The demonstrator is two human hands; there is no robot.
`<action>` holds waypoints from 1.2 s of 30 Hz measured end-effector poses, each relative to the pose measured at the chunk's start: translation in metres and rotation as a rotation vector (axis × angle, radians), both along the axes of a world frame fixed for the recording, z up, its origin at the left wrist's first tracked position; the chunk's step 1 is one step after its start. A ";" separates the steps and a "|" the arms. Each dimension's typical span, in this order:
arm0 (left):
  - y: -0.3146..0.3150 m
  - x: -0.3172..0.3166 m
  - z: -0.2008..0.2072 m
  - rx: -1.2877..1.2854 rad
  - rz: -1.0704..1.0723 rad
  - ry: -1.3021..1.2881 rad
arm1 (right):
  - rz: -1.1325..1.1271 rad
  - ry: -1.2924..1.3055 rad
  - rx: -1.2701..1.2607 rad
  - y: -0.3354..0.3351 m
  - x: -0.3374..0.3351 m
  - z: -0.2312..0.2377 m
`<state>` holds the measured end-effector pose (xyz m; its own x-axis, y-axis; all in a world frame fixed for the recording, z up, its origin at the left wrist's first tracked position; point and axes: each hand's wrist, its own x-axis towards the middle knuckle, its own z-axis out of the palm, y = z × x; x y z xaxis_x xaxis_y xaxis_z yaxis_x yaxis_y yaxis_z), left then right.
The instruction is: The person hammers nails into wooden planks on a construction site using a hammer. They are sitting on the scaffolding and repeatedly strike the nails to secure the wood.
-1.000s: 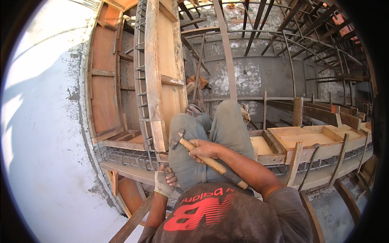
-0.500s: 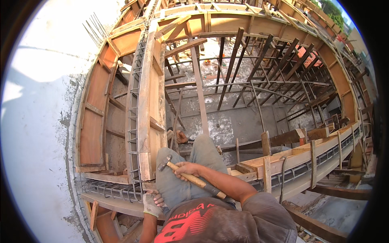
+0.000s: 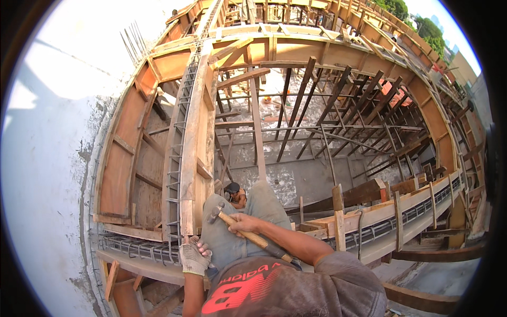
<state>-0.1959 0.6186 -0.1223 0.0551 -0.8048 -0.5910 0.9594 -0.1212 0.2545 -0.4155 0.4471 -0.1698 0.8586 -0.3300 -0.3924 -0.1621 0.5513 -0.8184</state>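
My right hand (image 3: pixel 244 224) is closed round the wooden handle of a hammer (image 3: pixel 255 239). Its metal head points left over my left thigh, and the dark grip end lies near my shirt. My left hand (image 3: pixel 195 258), in a pale work glove with bare fingertips, is at the near end of a long wooden formwork board (image 3: pixel 188 211). One finger reaches up to the board's end; the others are loosely bent, and nothing shows in them. Below my knees a co-worker (image 3: pixel 237 195) in a dark cap is partly hidden by my legs.
Steel rebar cages (image 3: pixel 140 248) run along the formwork channels. Curved plywood formwork (image 3: pixel 441 124) rings a deep opening crossed by timber props (image 3: pixel 296 105). A pale concrete slab (image 3: pixel 42 185) lies left. A bent bar (image 3: pixel 360 232) stands upright to the right.
My left hand has risen to the board's end, with a finger raised. The view has tilted up slightly. The co-worker's head and shoulder now show. My right hand still holds the hammer.
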 end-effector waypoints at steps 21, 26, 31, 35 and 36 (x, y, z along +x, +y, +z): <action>-0.062 -0.073 -0.058 -0.127 -0.358 0.144 | 0.086 0.379 -0.880 0.025 -0.023 0.094; -0.059 -0.068 -0.057 -0.089 -0.337 0.246 | 0.193 0.413 -0.932 0.032 -0.018 0.087; -0.062 -0.069 -0.031 0.004 -0.292 0.212 | 0.312 0.468 -1.094 0.050 -0.015 0.097; -0.059 -0.068 -0.027 -0.048 -0.284 0.195 | 0.272 0.253 -1.040 0.044 -0.021 0.084; -0.058 -0.068 -0.028 -0.058 -0.281 0.181 | 0.256 0.169 -1.020 0.039 -0.023 0.080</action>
<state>-0.2640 0.5605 -0.1498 -0.2755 -0.8064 -0.5233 0.9207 -0.3779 0.0975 -0.4388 0.4856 -0.0896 0.9092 -0.3874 -0.1529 -0.3309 -0.4493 -0.8298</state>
